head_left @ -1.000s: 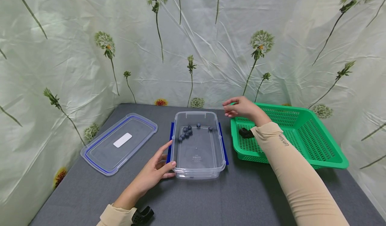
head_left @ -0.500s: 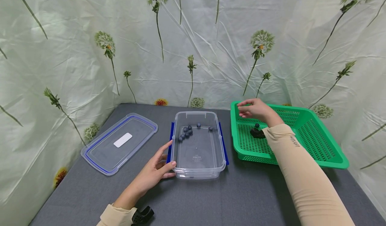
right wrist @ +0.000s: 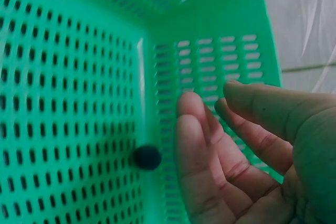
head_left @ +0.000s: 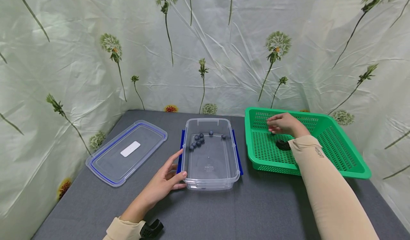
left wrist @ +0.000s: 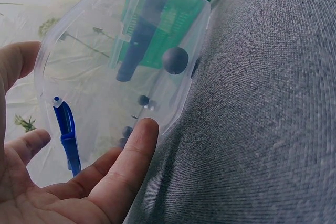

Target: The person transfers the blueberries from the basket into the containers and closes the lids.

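Observation:
A clear plastic food container (head_left: 212,180) with blue side latches stands in the middle of the table. Several blueberries (head_left: 198,143) lie on its floor, mostly toward the far left. My left hand (head_left: 164,177) touches the container's near left corner, thumb at the rim and fingers relaxed along the side. Inside the green basket (head_left: 341,140) is my right hand (head_left: 283,124), its fingers loosely bent with nothing between them. A single dark blueberry (right wrist: 147,157) sits close to those fingertips, where basket floor meets wall; the hand mostly covers it in the head view.
To the left of the container lies its clear lid (head_left: 128,165) with a blue seal and a white label. A grey cloth covers the table (head_left: 211,215). Behind everything hangs a flower-printed curtain (head_left: 224,55).
My right hand has moved right and down, from the basket's left rim to inside it near the blueberry. My left hand and the container have stayed put.

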{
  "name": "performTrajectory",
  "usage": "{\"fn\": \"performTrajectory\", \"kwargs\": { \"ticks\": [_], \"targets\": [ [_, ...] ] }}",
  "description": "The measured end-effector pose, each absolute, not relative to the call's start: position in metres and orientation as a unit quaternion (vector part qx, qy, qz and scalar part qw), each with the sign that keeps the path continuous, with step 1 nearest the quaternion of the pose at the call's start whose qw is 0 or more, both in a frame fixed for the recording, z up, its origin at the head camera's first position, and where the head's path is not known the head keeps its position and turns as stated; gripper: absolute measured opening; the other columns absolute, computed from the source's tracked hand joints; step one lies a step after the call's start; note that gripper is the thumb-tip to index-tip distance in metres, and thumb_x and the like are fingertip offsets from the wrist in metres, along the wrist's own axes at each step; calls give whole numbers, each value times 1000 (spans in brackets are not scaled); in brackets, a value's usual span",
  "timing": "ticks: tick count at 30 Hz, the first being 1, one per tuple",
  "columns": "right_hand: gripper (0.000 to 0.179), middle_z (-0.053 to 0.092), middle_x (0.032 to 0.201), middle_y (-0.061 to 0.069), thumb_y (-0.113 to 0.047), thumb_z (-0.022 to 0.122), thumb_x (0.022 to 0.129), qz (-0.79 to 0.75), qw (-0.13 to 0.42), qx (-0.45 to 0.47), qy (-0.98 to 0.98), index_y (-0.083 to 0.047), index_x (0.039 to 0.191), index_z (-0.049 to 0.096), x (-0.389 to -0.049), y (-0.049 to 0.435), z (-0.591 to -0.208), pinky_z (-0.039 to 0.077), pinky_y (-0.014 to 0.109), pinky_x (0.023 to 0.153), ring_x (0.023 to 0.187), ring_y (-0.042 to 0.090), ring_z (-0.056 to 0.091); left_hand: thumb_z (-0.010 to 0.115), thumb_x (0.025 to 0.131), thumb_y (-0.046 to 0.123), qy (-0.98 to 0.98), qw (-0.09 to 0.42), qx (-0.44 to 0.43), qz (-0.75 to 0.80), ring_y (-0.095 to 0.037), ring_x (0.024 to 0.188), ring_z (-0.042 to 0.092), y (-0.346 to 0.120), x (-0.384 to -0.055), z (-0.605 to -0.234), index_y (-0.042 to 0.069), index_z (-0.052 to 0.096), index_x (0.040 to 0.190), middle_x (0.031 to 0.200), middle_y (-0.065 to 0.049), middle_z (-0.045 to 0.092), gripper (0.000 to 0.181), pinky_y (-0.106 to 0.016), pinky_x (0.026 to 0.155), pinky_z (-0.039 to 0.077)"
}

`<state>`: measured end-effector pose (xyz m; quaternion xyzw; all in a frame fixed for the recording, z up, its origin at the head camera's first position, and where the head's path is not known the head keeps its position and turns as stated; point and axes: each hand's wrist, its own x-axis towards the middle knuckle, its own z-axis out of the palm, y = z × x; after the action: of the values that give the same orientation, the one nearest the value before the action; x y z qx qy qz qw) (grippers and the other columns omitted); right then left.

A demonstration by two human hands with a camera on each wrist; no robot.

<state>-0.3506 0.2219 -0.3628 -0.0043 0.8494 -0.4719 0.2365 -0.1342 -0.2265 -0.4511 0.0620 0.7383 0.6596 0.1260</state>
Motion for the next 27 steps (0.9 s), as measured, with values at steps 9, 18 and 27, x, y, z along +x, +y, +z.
{"fn": "performTrajectory", "kwargs": {
  "ticks": [9, 18, 27],
  "targets": [
    [51, 68, 95, 2, -13, 49, 114, -450, 252, 18, 857, 15, 156, 39, -350, 235, -372, 63, 21, 78, 82, 6, 69, 67, 108, 20, 743, 126, 54, 655, -43, 135, 59, -226, -134, -451, 43, 26, 168, 158, -36, 39, 77, -45, 96, 66],
    [50, 70, 90, 1, -12, 50, 114, -428, 268, 29, 863, 15, 155, 41, -350, 241, -378, 63, 22, 77, 80, 7, 68, 66, 108, 19, 744, 127, 55, 654, -44, 135, 60, -227, -135, -451, 43, 25, 168, 158, -36, 39, 76, -44, 96, 66],
    [47, 70, 88, 1, -9, 52, 113, -425, 270, 33, 863, 16, 151, 44, -351, 242, -383, 62, 20, 74, 78, 6, 67, 66, 108, 20, 745, 128, 55, 652, -44, 135, 60, -227, -135, -451, 44, 25, 168, 159, -36, 39, 77, -44, 95, 66]
  ]
}}
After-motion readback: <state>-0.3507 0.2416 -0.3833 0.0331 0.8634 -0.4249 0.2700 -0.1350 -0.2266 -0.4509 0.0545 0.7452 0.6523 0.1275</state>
